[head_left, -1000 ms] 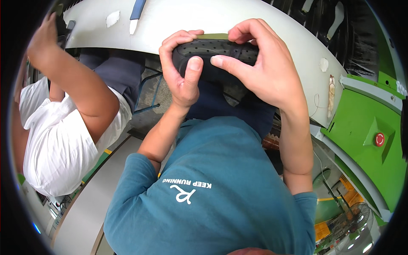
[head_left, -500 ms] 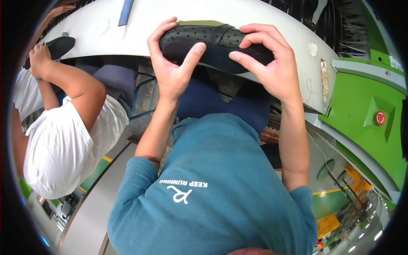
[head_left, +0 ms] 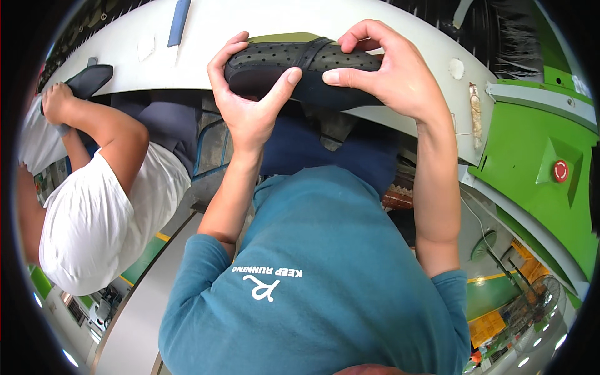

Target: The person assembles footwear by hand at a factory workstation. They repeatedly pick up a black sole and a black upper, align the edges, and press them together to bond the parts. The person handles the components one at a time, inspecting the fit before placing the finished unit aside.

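Note:
Both hands hold up a black shoe sideways at the near edge of the white table. Its upper is dotted with small holes, a strap crosses it, and a flat olive-green piece shows along its far side. My left hand grips the left end, fingers over the far side and thumb on the near side. Around the right part closes my right hand, its thumb pressing the near side just right of the strap and its fingers on the top. That palm hides the shoe's right end.
A blue-handled tool lies on the white table. To the left, a co-worker in a white shirt holds another black shoe. On the right stands a green machine with a red button and dark bristles beyond.
My right hand has slid leftward along the shoe, its thumb now nearer the strap and its palm covering the right end. The shoe has shifted slightly left with my left hand.

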The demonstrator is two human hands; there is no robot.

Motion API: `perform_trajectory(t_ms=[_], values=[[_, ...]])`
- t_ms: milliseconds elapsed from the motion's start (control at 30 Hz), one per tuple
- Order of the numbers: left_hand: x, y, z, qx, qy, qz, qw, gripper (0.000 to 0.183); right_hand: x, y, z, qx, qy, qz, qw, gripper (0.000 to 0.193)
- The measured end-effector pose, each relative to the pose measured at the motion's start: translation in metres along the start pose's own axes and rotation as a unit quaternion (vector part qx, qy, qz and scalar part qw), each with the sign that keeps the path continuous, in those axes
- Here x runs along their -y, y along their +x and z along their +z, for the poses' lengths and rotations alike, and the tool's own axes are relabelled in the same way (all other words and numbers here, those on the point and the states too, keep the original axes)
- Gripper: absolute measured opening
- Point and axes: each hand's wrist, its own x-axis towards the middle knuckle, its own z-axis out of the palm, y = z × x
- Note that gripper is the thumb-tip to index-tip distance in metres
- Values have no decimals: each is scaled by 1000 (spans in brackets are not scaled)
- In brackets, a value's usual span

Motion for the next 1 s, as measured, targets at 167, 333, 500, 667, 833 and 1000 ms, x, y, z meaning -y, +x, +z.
perform_trajectory(t_ms=[167, 333, 500, 667, 833, 1000], values=[[-15, 15, 18, -17, -74, -67, 995, 100, -12, 0, 1, -3, 102, 38, 994, 57], [-17, -20, 34, 62, -17, -104, 993, 106, -19, -30, 28, -97, 133, 152, 975, 94], [-31, -17, 29, 150, -44, -97, 983, 79, -17, -46, 24, -312, -150, 15, 938, 131], [-27, 11, 12, 242, 26, -26, 970, 69, -1, -33, -12, -266, -224, -227, 910, 88], [-24, 13, 9, 237, 33, -11, 971, 60, 1, -18, -21, -119, -227, -245, 935, 42], [-23, 12, 9, 219, 30, -21, 975, 53, 21, -5, -33, -70, -222, -216, 948, 37]])
